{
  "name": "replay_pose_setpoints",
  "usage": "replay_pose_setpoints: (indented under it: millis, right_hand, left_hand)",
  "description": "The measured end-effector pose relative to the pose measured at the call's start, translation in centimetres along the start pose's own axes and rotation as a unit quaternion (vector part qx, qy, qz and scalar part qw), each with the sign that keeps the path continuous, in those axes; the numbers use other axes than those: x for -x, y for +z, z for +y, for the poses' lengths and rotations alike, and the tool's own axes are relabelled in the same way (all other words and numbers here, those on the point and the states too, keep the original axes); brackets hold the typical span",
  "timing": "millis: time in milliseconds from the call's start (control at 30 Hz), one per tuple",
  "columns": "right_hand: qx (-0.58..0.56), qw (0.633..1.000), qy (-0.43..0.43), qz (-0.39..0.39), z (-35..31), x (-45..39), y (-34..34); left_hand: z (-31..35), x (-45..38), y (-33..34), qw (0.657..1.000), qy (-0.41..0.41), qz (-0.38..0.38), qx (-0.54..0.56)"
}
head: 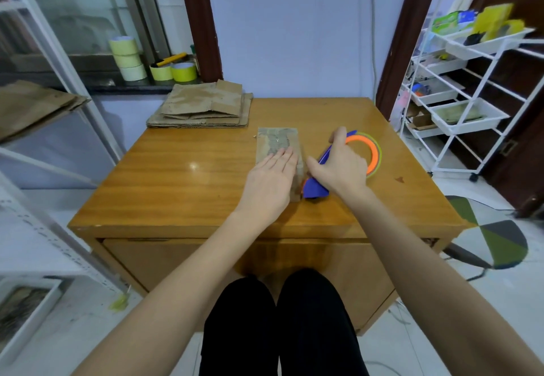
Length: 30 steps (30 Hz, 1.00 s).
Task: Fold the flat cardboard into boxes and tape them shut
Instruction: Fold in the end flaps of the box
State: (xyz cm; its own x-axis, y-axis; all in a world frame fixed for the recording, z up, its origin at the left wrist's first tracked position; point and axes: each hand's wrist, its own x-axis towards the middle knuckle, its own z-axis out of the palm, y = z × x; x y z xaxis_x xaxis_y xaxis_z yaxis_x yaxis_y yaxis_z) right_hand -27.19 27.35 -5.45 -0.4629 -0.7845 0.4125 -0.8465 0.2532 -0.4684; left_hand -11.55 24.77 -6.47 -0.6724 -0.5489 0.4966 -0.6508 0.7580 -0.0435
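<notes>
Fingers (284, 157) of the left hand (270, 181) lie straight and close together, pressed flat on top of a small folded cardboard box (278, 145) near the middle of the wooden table (176, 175). The palm covers the near half of the box top; the far half shows a worn, greyish surface.

Just to the right, the right hand (338, 166) is curled around a blue tape dispenser (315, 188), thumb up at the far end and the other fingers wrapped over its body. The dispenser's blue nose sits on the table touching the near right corner of the box. Its orange wheel (371, 151), ringed with a yellowish-green roll of tape, sticks out to the right of the hand.

Both bare forearms reach in from the near edge, over knees in black trousers.

At the far left corner of the table lies a stack of flat cardboard (203, 107). Beyond it, on a dark window ledge, stand several tape rolls (128, 57), pale yellow and bright yellow-green. A white wire cart (471, 95) with trays stands to the right of the table, and a chair with a green and grey patterned seat (488, 234) is nearer on that side.
</notes>
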Motion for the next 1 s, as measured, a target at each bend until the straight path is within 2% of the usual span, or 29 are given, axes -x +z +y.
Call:
replay_pose_setpoints:
  millis: [133,267,367,500,633,900,1000]
  right_hand:
    - [-0.031,0.999,0.027,0.028,0.6,-1.1,-1.7]
    - [-0.063,0.996,0.017,0.067,1.9,-2.0,-3.9]
    - [-0.033,0.997,0.017,0.064,2.9,-2.1,-5.0]
    - [-0.038,0.996,0.02,0.072,4.2,-2.3,-5.2]
    - [-0.093,0.993,-0.008,0.071,4.5,-2.3,-4.7]
    - [-0.14,0.987,-0.072,0.024,5.3,-0.6,-2.2]
    - [-0.152,0.984,-0.089,0.018,5.7,-0.4,-1.8]
  left_hand:
    - [-0.1,-0.1,0.3,1.0,-0.007,-0.003,0.013]
    - [0.2,-0.1,-0.7,1.0,0.0,0.005,0.008]
    - [0.3,-0.2,-1.0,1.0,0.013,-0.021,-0.006]
    - [0.2,-0.4,-1.1,1.0,-0.009,-0.01,0.006]
    - [0.1,-1.1,-1.4,1.0,-0.03,-0.006,0.002]
    - [0.4,-1.6,-2.1,0.997,-0.056,-0.059,-0.009]
    - [0.9,-1.7,-2.2,0.995,-0.077,-0.056,-0.008]
